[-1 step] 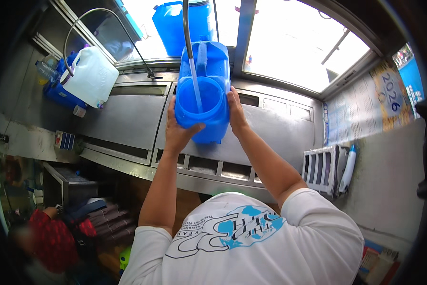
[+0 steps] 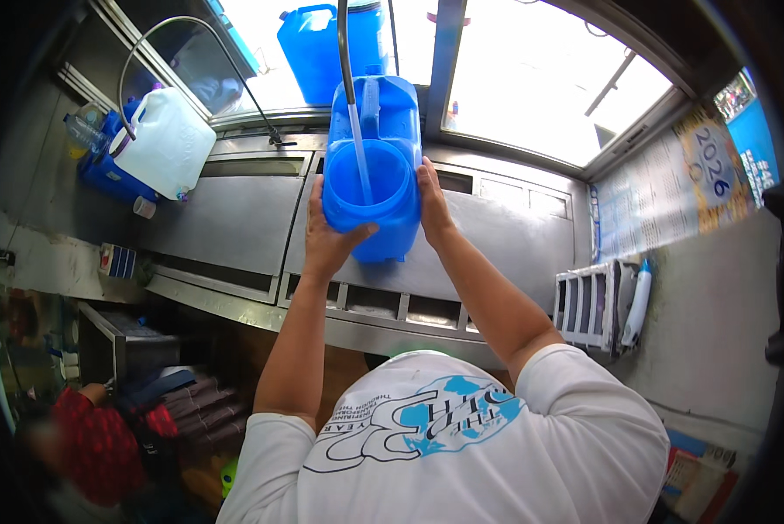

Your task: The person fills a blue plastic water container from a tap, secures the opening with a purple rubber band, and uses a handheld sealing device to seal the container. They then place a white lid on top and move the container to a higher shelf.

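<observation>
A blue plastic water jug (image 2: 398, 236) with a wide round mouth and a moulded handle stands on the metal counter between my hands. My left hand (image 2: 329, 243) clasps its near left side, thumb lying along the front below the rim. Against the right side presses my right hand (image 2: 434, 199), fingers pointing up along the wall. From above, a thin metal spout (image 2: 346, 65) reaches over the jug. A pale translucent stream or tube (image 2: 361, 157) runs from its end into the mouth; I cannot tell which. The jug's water level is not discernible.
Another blue jug (image 2: 309, 54) stands behind, by the window. At left are a white jug (image 2: 172, 144), a clear bottle (image 2: 85, 131) and a second curved spout (image 2: 174, 19). A white slatted box (image 2: 584, 301) sits right. Lower left, a person in red checks (image 2: 99, 441) is near.
</observation>
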The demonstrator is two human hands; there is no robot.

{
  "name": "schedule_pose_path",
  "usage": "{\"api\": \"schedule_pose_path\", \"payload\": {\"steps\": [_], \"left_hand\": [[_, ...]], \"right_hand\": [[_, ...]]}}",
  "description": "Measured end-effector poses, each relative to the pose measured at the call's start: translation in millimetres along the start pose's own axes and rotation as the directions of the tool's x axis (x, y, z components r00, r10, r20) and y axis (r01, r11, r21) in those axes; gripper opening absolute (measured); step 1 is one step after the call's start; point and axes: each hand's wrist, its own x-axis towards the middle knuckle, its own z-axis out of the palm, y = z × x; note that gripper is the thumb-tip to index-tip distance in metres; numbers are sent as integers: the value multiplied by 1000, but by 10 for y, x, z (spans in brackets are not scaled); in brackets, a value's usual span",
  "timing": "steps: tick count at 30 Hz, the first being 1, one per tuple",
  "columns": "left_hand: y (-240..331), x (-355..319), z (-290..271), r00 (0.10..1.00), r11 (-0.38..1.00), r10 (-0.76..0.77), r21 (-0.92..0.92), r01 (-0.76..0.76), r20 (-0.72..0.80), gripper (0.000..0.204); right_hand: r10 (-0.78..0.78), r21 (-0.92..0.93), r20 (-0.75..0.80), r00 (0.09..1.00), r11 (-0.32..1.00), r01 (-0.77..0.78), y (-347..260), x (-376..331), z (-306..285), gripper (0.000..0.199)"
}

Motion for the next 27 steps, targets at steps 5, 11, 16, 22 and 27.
{"api": "schedule_pose_path", "payload": {"steps": [5, 11, 16, 22, 27], "left_hand": [[1, -107, -26, 998, 995, 4, -96, 3, 64, 121], [-91, 0, -120, 988, 992, 121, 35, -125, 97, 117], [-83, 99, 17, 983, 988, 154, -33, -151, 99, 117], [-182, 141, 16, 984, 986, 162, -52, -158, 78, 122], [-330, 185, 75, 975, 982, 155, -134, -135, 156, 121]], "right_hand": [[49, 72, -59, 997, 996, -45, -177, -251, 74, 79], [9, -11, -112, 994, 1000, -10, -75, -203, 45, 74], [55, -42, -167, 984, 997, -63, -216, -199, -26, 67], [193, -227, -15, 981, 955, -192, -318, -739, -233, 60], [278, -512, -126, 952, 804, -302, 481, -1708, -1170, 25]]}}
